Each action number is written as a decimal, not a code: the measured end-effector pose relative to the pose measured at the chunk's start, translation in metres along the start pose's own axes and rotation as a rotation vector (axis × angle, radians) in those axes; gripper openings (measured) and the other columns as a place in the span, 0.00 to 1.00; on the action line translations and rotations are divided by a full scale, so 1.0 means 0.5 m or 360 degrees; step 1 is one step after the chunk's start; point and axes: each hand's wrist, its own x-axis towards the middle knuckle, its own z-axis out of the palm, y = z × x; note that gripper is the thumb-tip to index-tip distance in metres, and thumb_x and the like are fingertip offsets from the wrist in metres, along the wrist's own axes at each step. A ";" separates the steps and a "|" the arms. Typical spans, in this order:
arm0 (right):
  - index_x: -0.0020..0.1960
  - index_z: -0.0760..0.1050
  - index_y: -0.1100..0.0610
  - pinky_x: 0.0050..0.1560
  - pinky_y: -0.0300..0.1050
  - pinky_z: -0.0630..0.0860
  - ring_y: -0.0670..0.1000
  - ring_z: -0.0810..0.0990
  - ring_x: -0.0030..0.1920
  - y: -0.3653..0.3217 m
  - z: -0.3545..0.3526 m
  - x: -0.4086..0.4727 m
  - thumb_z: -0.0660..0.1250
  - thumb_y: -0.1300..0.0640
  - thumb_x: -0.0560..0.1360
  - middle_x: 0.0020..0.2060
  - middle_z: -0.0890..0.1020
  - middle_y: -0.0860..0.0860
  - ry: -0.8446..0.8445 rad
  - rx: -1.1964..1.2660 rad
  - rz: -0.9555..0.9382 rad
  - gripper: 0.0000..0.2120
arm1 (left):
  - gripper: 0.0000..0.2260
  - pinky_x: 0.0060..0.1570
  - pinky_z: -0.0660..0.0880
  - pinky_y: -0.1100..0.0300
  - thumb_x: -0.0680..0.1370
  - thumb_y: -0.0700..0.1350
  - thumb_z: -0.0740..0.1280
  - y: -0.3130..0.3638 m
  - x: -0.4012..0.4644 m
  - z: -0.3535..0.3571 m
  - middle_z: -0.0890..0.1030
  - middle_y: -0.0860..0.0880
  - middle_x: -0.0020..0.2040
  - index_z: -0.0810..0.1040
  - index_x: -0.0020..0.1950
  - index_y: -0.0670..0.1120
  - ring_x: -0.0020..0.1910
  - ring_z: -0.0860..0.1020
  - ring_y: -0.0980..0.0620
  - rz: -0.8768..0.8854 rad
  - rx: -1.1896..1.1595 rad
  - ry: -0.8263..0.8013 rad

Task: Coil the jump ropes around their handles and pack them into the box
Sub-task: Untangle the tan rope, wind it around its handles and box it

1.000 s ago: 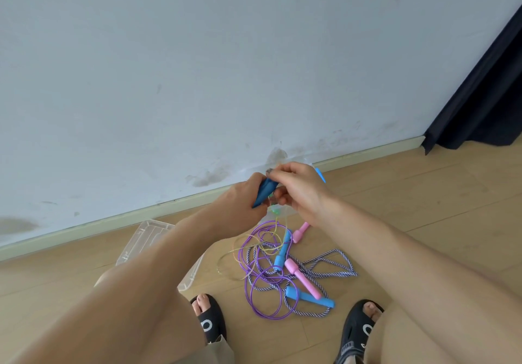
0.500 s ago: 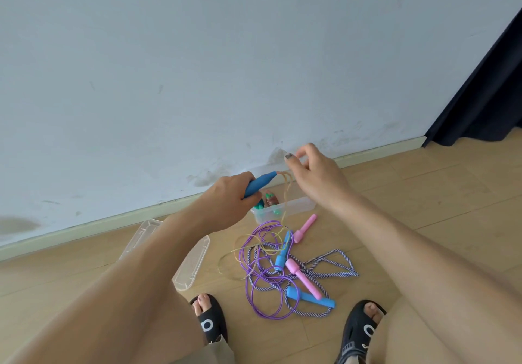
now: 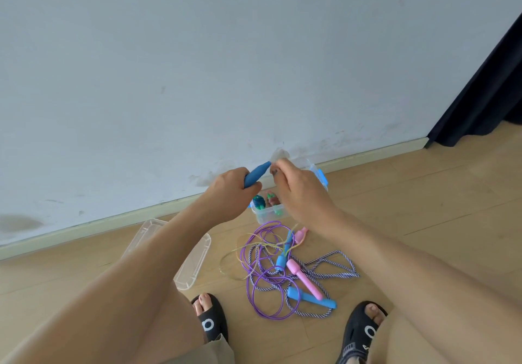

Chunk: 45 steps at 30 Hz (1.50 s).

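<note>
Above the clear plastic box [image 3: 285,214], the left hand [image 3: 228,191] grips a blue tapered handle [image 3: 255,175] steady while the right hand [image 3: 299,191] pinches thin cord at its tip, apparently winding it.

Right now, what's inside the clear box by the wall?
In the clear box a green-and-teal coiled bundle and a reddish one show. The right hand covers the rest of its inside.

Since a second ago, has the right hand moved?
Yes. The right hand has gone up and away from the rope pile, toward the skirting board, and now pinches at the tip of the blue handle.
</note>
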 end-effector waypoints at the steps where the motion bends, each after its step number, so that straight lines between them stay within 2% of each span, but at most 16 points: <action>1: 0.55 0.71 0.53 0.34 0.52 0.70 0.56 0.76 0.34 0.004 0.008 -0.006 0.53 0.52 0.84 0.30 0.76 0.50 0.0013 -0.0172 -0.0057 0.10 | 0.13 0.31 0.62 0.58 0.81 0.48 0.61 -0.003 0.003 0.002 0.69 0.49 0.35 0.66 0.39 0.46 0.32 0.66 0.51 -0.0031 -0.0005 0.0008; 4: 0.62 0.69 0.54 0.33 0.49 0.68 0.60 0.81 0.40 0.005 0.022 -0.017 0.56 0.57 0.82 0.42 0.81 0.53 -0.0070 -0.0771 -0.0203 0.10 | 0.11 0.30 0.62 0.58 0.82 0.47 0.60 -0.015 0.014 0.008 0.71 0.49 0.35 0.67 0.42 0.45 0.31 0.67 0.51 -0.0099 0.0107 0.0055; 7: 0.58 0.71 0.57 0.33 0.47 0.63 0.58 0.82 0.40 -0.016 0.021 -0.026 0.60 0.62 0.78 0.45 0.81 0.53 -0.0218 -0.1036 -0.0333 0.09 | 0.09 0.30 0.62 0.57 0.82 0.47 0.59 -0.025 0.016 0.021 0.72 0.48 0.37 0.69 0.46 0.43 0.34 0.70 0.47 -0.0087 0.0264 0.0079; 9: 0.50 0.73 0.57 0.32 0.45 0.62 0.57 0.81 0.36 -0.032 0.024 -0.034 0.65 0.64 0.74 0.40 0.80 0.52 -0.0259 -0.1071 -0.0430 0.06 | 0.08 0.30 0.63 0.55 0.82 0.47 0.59 -0.029 0.012 0.031 0.73 0.46 0.38 0.67 0.47 0.43 0.35 0.72 0.45 -0.0022 0.0426 0.0106; 11: 0.43 0.70 0.55 0.32 0.46 0.62 0.58 0.78 0.34 -0.041 0.019 -0.039 0.64 0.59 0.76 0.35 0.78 0.52 -0.0230 -0.0968 -0.0478 0.05 | 0.10 0.32 0.65 0.54 0.82 0.49 0.60 -0.029 0.004 0.036 0.73 0.46 0.38 0.64 0.47 0.44 0.38 0.75 0.41 0.0085 0.0661 0.0124; 13: 0.40 0.65 0.53 0.35 0.48 0.62 0.58 0.72 0.34 -0.043 0.002 -0.038 0.57 0.53 0.81 0.34 0.73 0.51 -0.0265 -0.0838 -0.0446 0.11 | 0.12 0.33 0.66 0.53 0.82 0.52 0.61 -0.025 -0.003 0.033 0.73 0.46 0.38 0.61 0.48 0.46 0.40 0.78 0.39 0.0191 0.0879 0.0125; 17: 0.33 0.60 0.52 0.35 0.48 0.61 0.55 0.70 0.35 -0.041 -0.035 -0.030 0.56 0.51 0.80 0.30 0.70 0.47 -0.0308 -0.0626 -0.0478 0.18 | 0.21 0.34 0.66 0.54 0.80 0.65 0.54 -0.027 -0.015 0.033 0.73 0.49 0.39 0.63 0.51 0.46 0.40 0.80 0.42 0.0532 0.1206 0.0113; 22: 0.31 0.60 0.52 0.33 0.53 0.68 0.53 0.69 0.31 -0.035 -0.054 -0.022 0.58 0.50 0.78 0.25 0.69 0.50 -0.0387 -0.0329 -0.0494 0.18 | 0.32 0.31 0.68 0.55 0.75 0.70 0.42 -0.042 -0.030 0.034 0.77 0.48 0.39 0.71 0.56 0.47 0.35 0.80 0.42 0.0788 0.1177 0.0208; 26: 0.30 0.59 0.53 0.32 0.53 0.66 0.51 0.64 0.29 -0.038 -0.066 -0.017 0.60 0.51 0.76 0.24 0.65 0.50 -0.0506 -0.0139 -0.0454 0.18 | 0.30 0.23 0.66 0.57 0.79 0.67 0.44 -0.039 -0.045 0.028 0.73 0.50 0.29 0.76 0.53 0.47 0.24 0.75 0.44 0.0975 0.1148 0.0278; 28: 0.30 0.60 0.54 0.31 0.50 0.63 0.48 0.62 0.28 -0.038 -0.071 -0.014 0.61 0.52 0.77 0.24 0.63 0.48 -0.0562 -0.0023 -0.0383 0.19 | 0.28 0.28 0.67 0.55 0.78 0.67 0.44 -0.038 -0.049 0.027 0.75 0.50 0.33 0.73 0.55 0.48 0.30 0.77 0.43 0.0913 0.1095 0.0241; 30: 0.30 0.62 0.54 0.31 0.48 0.62 0.47 0.62 0.28 -0.037 -0.074 -0.015 0.62 0.54 0.78 0.24 0.63 0.46 -0.0596 0.0019 -0.0346 0.19 | 0.27 0.32 0.69 0.53 0.76 0.68 0.45 -0.037 -0.048 0.018 0.76 0.49 0.37 0.68 0.52 0.48 0.34 0.76 0.43 0.0734 0.1001 0.0185; 33: 0.32 0.64 0.55 0.32 0.51 0.66 0.49 0.66 0.28 -0.041 -0.065 -0.029 0.62 0.53 0.77 0.25 0.68 0.48 -0.0566 -0.0174 -0.0473 0.16 | 0.23 0.33 0.65 0.53 0.78 0.68 0.52 -0.043 -0.041 0.004 0.72 0.49 0.37 0.62 0.48 0.47 0.34 0.71 0.44 0.0534 0.0981 0.0176; 37: 0.33 0.62 0.51 0.33 0.54 0.71 0.54 0.73 0.31 -0.044 -0.044 -0.046 0.58 0.50 0.76 0.29 0.73 0.49 -0.0547 -0.0438 -0.0533 0.15 | 0.25 0.31 0.62 0.54 0.77 0.69 0.56 -0.044 -0.042 0.006 0.70 0.50 0.35 0.64 0.49 0.46 0.35 0.70 0.44 0.0411 0.0978 0.0108; 41: 0.39 0.68 0.54 0.34 0.53 0.71 0.58 0.75 0.33 -0.036 -0.032 -0.045 0.53 0.52 0.80 0.31 0.76 0.53 -0.0457 -0.0378 -0.0303 0.13 | 0.24 0.31 0.64 0.55 0.76 0.67 0.63 -0.047 -0.028 -0.001 0.71 0.49 0.35 0.68 0.44 0.45 0.34 0.71 0.46 0.0067 0.0532 0.0177; 43: 0.42 0.68 0.55 0.34 0.50 0.68 0.57 0.75 0.34 -0.027 -0.031 -0.040 0.54 0.55 0.82 0.32 0.76 0.53 -0.0443 -0.0432 -0.0129 0.12 | 0.20 0.31 0.63 0.57 0.77 0.62 0.65 -0.042 -0.017 -0.004 0.71 0.50 0.34 0.68 0.40 0.46 0.32 0.68 0.50 -0.0072 0.0290 0.0082; 45: 0.47 0.70 0.56 0.33 0.48 0.65 0.58 0.75 0.35 -0.023 -0.028 -0.035 0.54 0.57 0.82 0.35 0.77 0.53 -0.0394 -0.0624 -0.0092 0.08 | 0.15 0.32 0.65 0.58 0.78 0.55 0.67 -0.036 -0.009 -0.004 0.70 0.49 0.34 0.69 0.40 0.46 0.30 0.67 0.50 -0.0193 -0.0026 -0.0056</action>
